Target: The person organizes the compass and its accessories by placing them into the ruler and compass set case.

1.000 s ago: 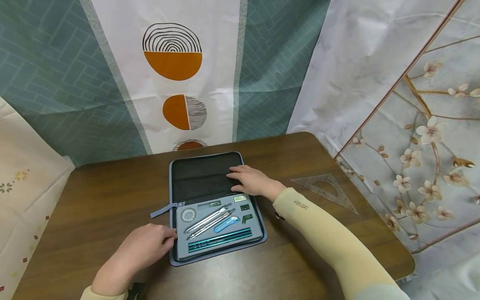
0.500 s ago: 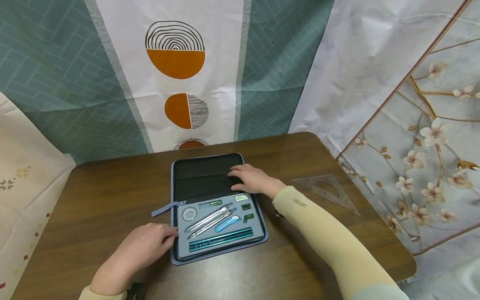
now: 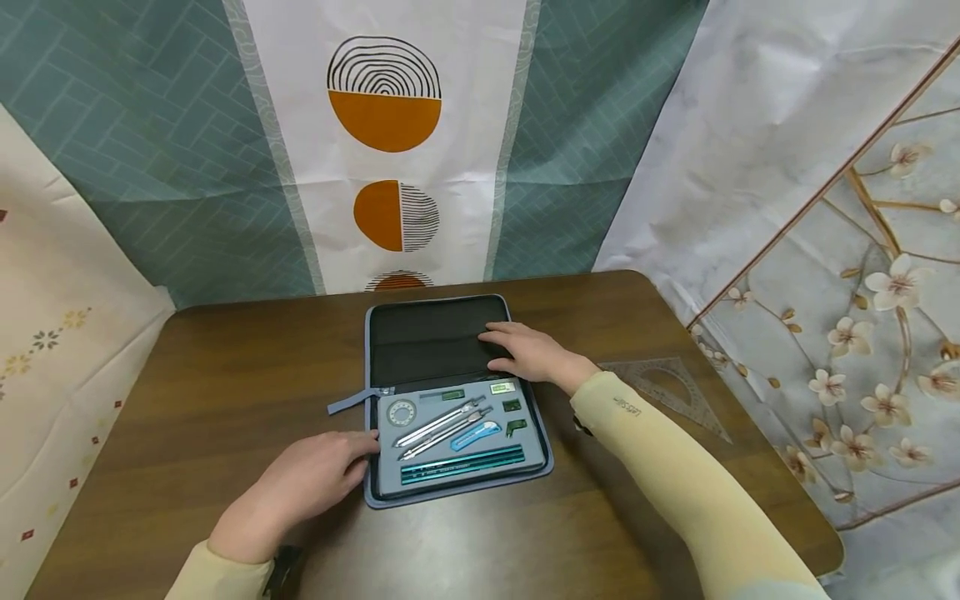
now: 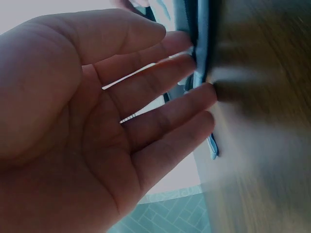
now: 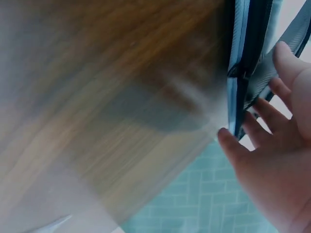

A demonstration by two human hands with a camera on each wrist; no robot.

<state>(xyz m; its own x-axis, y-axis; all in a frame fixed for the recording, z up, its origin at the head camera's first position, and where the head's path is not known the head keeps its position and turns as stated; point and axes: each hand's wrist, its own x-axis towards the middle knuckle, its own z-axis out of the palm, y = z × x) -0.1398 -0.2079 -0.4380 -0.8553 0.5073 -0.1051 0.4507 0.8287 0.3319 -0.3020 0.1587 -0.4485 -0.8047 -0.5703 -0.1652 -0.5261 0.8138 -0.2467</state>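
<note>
An unzipped blue-edged case [image 3: 369, 358] lies spread flat on the table, its black lid [image 3: 423, 333] folded back. In its grey insert [image 3: 388, 483] are a round white dial [image 3: 401, 412], a pair of silver compasses [image 3: 442, 421], a light-blue utility knife [image 3: 475, 437], green-teal pencils [image 3: 461, 467] and small green items such as a sharpener [image 3: 512, 406]. My left hand [image 3: 322, 471] touches the case's left edge with loosely extended fingers, seen from the palm side in the left wrist view. Spread over the lid's right edge, the fingers of my right hand [image 3: 536, 350] rest on it.
A clear set square [image 3: 682, 392] lies on the brown table [image 3: 247, 375], right of the case beyond the right forearm. A blue zip strap [image 3: 348, 403] sticks out on the case's left. Patterned curtains [image 3: 570, 142] hang behind and beside the table.
The head view has turned slightly, so the case and both hands appear further right. Both hands keep their places at the case's edges.
</note>
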